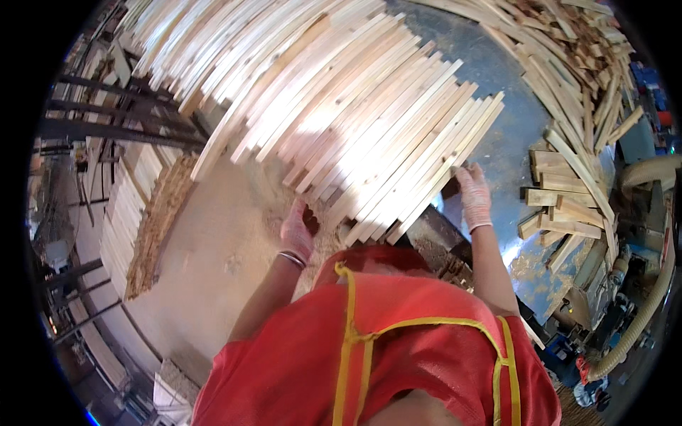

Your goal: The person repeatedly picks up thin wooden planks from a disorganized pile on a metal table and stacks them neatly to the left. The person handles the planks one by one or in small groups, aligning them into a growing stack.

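A broad layer of pale wooden strips (369, 142) lies side by side in front of me, running diagonally, with uneven near ends. My left hand (297, 231), in a pinkish work glove with a dark palm, is cupped beside the near ends at the left. Its fingers are bent but apart. On the other side, my right hand (474, 195), gloved alike, has its fingertips at the outermost strip's edge. That hand is also cupped, fingers partly bent; whether it presses on the strip cannot be told. A bright glare washes out the middle strips.
To the right is a blue-grey metal surface (508, 160) with sawdust, short wood blocks (565, 199) and a heap of offcuts (568, 64). Leftward stand a dusty tan board (213, 234), a rough-edged wood stack (160, 224) and dark metal bars (121, 128). A ribbed hose (643, 316) curves at far right.
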Tool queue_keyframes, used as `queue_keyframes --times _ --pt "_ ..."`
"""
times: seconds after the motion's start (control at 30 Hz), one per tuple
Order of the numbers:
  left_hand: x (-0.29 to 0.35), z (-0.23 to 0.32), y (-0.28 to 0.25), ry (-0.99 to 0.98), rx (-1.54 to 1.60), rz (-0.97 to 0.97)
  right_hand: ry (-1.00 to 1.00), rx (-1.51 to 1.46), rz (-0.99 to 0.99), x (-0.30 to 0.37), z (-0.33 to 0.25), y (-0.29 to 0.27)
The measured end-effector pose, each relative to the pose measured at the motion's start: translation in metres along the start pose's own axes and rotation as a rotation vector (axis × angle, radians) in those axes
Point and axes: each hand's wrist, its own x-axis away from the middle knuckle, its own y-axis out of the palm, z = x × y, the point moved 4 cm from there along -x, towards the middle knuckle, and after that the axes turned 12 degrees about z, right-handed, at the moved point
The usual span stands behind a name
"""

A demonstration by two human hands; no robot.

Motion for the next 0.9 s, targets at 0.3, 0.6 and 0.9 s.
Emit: queue_keyframes --times 0.3,0.6,0.9 --pt "0.148 0.003 0.130 0.530 -1.851 -0.817 0.107 -0.078 0.111 -0.044 -0.029 -0.029" --pt "0.043 -0.020 0.344 1.114 -1.744 -0.352 0.149 0.469 -0.109 -0.085 -0.073 -0.048" --pt "0.228 0.041 0.431 1.142 -1.092 -0.522 -0.138 -0.348 0.096 -0.098 -0.154 -0.111"
